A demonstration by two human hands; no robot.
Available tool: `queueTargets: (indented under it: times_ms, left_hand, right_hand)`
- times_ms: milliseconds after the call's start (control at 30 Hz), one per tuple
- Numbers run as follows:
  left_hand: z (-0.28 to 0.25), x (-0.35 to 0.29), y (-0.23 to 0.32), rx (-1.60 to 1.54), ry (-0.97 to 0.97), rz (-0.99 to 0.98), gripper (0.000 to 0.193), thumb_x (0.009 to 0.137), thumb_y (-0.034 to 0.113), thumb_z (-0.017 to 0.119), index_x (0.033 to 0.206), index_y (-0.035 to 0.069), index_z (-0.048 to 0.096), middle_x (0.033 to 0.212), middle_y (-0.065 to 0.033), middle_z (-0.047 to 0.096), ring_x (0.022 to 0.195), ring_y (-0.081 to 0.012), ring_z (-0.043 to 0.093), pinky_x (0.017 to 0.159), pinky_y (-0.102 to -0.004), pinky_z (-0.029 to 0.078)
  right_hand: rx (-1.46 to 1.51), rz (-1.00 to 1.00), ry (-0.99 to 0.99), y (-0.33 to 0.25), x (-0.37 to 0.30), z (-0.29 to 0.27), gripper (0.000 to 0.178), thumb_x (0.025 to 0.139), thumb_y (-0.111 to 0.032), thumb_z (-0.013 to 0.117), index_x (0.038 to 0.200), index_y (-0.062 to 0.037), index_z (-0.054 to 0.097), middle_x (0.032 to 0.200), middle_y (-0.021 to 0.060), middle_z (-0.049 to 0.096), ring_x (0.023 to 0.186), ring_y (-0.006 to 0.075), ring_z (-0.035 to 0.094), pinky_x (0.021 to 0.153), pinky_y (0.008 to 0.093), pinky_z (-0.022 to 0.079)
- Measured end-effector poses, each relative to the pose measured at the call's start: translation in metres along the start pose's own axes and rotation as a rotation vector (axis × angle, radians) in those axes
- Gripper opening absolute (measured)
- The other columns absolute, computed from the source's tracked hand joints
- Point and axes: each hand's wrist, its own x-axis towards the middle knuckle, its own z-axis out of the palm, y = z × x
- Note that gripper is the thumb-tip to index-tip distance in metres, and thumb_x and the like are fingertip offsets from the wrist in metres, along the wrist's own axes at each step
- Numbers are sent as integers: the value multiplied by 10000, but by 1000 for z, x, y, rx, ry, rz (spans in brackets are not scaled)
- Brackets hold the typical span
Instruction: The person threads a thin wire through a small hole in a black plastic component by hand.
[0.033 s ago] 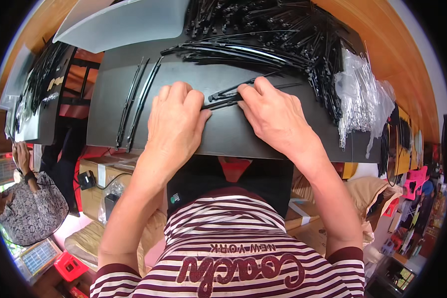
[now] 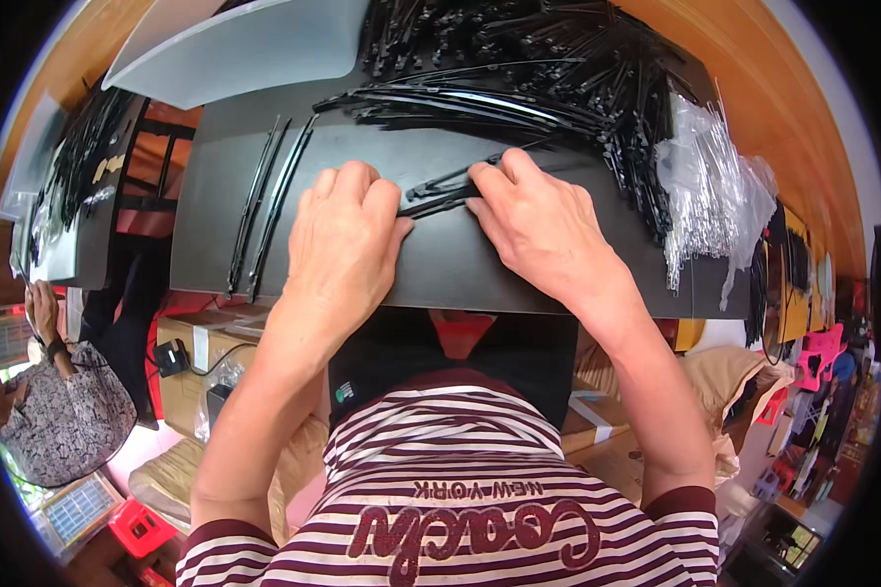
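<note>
Over the near middle of the dark table (image 2: 440, 269), my left hand (image 2: 346, 235) is closed, pinching one end of a thin black wiper blade (image 2: 434, 206). Its other end is between the thumb and fingers of my right hand (image 2: 543, 220). The blade slants slightly up to the right, and both of its ends are hidden by my fingers. Just behind it, another black wiper part (image 2: 437, 185) lies at a slant and runs under my right fingers. To the left of my left hand, a few long wiper blades (image 2: 282, 210) lie nearly upright in the picture.
A large heap of black wiper parts (image 2: 519, 49) covers the far side, with a row of long blades (image 2: 460, 101) before it. At right lies a clear bag of thin metal strips (image 2: 700, 186). A white bin (image 2: 235, 49) stands far left. A co-worker (image 2: 64, 411) sits at left.
</note>
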Motion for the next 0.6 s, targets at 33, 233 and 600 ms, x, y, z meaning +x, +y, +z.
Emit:
queueTargets:
  times_ms: [33, 233, 600]
  left_hand:
    - [0, 3, 1, 26, -95, 3, 181, 750, 70, 651, 861, 8, 522, 925, -129, 513, 895, -333, 487, 743, -403, 393]
    - [-36, -19, 5, 56, -201, -64, 143, 793, 49, 611, 854, 6, 488, 720, -153, 535, 687, -334, 534, 621, -430, 413]
    - [-47, -64, 18, -1539, -326, -843, 177, 847, 104, 621, 978, -2, 567, 814, -22, 587, 719, -78, 524, 668, -202, 412]
  right_hand:
    - [-2, 7, 5, 3, 1, -1, 111, 819, -117, 582, 860, -24, 539, 816, 137, 520, 690, 300, 619, 579, 415, 493]
    - [-62, 60, 30, 21, -2, -6, 187, 843, -193, 596, 872, -14, 548, 822, 147, 525, 703, 318, 616, 599, 419, 500]
    - [1035, 278, -133, -19, -37, -14, 300, 888, -212, 592, 1074, 18, 543, 881, 110, 614, 707, 178, 602, 646, 311, 489]
